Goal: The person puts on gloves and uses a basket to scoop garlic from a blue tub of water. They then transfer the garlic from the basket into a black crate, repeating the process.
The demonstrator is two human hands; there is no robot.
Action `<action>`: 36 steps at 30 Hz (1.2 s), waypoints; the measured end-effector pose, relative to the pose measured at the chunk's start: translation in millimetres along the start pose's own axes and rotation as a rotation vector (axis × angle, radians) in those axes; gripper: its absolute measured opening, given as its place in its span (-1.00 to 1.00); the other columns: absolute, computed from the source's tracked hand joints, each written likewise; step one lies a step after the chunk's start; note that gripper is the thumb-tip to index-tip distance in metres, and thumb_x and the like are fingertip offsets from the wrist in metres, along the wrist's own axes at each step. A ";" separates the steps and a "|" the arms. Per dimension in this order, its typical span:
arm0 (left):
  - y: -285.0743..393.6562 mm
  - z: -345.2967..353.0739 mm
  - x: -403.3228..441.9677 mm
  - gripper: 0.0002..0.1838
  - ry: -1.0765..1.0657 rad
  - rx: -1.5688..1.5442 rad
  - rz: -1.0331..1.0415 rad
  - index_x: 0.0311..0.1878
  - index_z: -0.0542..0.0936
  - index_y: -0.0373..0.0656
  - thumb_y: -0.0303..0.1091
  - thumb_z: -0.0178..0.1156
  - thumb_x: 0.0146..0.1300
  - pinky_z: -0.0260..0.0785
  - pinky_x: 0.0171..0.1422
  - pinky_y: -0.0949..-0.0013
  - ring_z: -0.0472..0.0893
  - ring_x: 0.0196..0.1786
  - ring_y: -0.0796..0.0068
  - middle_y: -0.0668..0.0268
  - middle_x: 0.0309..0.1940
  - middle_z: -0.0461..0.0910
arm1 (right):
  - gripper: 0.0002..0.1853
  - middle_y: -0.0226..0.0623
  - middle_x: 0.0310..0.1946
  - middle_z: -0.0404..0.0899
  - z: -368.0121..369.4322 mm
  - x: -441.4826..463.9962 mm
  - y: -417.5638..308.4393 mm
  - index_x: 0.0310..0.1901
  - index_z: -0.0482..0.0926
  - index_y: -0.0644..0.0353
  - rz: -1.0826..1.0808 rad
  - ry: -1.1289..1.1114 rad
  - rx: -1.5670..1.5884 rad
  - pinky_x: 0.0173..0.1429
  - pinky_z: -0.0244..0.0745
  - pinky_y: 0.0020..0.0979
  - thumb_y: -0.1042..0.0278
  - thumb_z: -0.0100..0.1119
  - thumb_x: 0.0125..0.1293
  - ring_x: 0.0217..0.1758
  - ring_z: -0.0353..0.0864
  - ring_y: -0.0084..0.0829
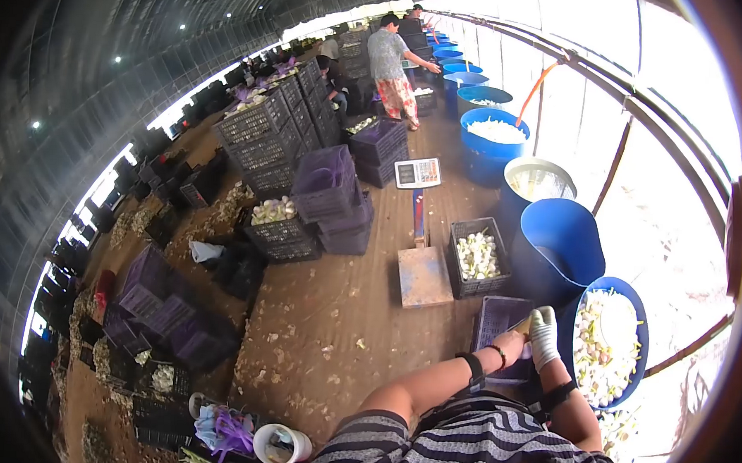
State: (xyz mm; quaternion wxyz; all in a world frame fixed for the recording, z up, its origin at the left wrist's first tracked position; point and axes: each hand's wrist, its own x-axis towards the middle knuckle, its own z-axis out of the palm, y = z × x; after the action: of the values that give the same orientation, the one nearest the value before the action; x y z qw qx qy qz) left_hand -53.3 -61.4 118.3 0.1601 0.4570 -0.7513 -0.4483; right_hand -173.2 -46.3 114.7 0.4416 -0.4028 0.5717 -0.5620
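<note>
My left hand (510,348), bare with a bracelet at the wrist, is closed over a purple crate (491,321), on something I cannot make out. My right hand (543,338) wears a white glove and touches the left one; its fingers look pressed together, and what they hold is hidden. To the right of the hands is a blue barrel (644,351) full of pale bulbs with green stems (604,349). Just beyond the purple crate, a black crate (454,272) holds white bulbs (478,255).
A platform scale (425,277) with a display (418,173) stands ahead. More blue barrels (561,240) line the right side. Stacked crates (327,188) stand at the left. A white bucket (299,448) is near my legs. A person (388,63) stands farther off.
</note>
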 end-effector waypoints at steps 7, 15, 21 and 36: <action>20.2 -49.2 6.1 -0.72 -0.049 -1.506 -0.013 0.08 0.55 -0.24 -0.50 0.05 0.32 0.50 0.03 0.35 0.62 -0.07 0.48 0.27 0.00 0.62 | -0.82 -0.08 -0.21 0.54 22.3 -30.9 -61.2 -0.14 0.48 0.17 -0.612 -0.149 -0.654 -0.15 0.49 -0.27 0.41 0.22 0.27 -0.24 0.56 -0.16; -27.4 -27.2 18.1 -0.83 0.222 -1.739 -0.007 -0.05 0.59 -0.21 -0.52 0.13 0.32 0.52 -0.05 0.41 0.61 -0.17 0.52 0.34 -0.19 0.63 | -0.90 -0.10 -0.38 0.53 42.3 -34.2 -68.0 -0.21 0.51 0.17 -0.661 -0.005 -0.696 -0.18 0.49 -0.22 0.48 0.18 0.25 -0.32 0.55 -0.10; -41.3 -28.5 25.2 -0.79 0.318 -1.736 -0.012 -0.02 0.63 -0.27 -0.45 0.18 0.31 0.54 -0.08 0.36 0.63 -0.17 0.44 0.20 -0.17 0.64 | -0.92 -0.16 -0.37 0.57 63.7 -61.2 -85.2 -0.19 0.50 0.21 -0.556 -0.169 -0.469 -0.15 0.50 -0.36 0.54 0.12 0.30 -0.33 0.57 -0.30; -87.8 -44.9 12.8 -0.13 0.082 -1.423 -0.359 -0.04 0.55 -0.11 0.54 -0.38 0.28 0.44 0.06 0.26 0.57 -0.11 0.35 0.30 -0.21 0.63 | -0.89 -0.09 -0.45 0.56 78.0 -62.3 -59.5 -0.29 0.51 0.12 -0.668 -0.192 -0.647 -0.26 0.53 -0.22 0.52 0.19 0.14 -0.36 0.60 -0.01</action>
State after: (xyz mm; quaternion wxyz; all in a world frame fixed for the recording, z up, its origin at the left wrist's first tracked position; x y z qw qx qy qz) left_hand 16.8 -111.5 68.7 0.3700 0.3751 -0.1855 -0.8295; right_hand -82.8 -11.6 179.0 0.1394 -0.7314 0.5133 -0.4266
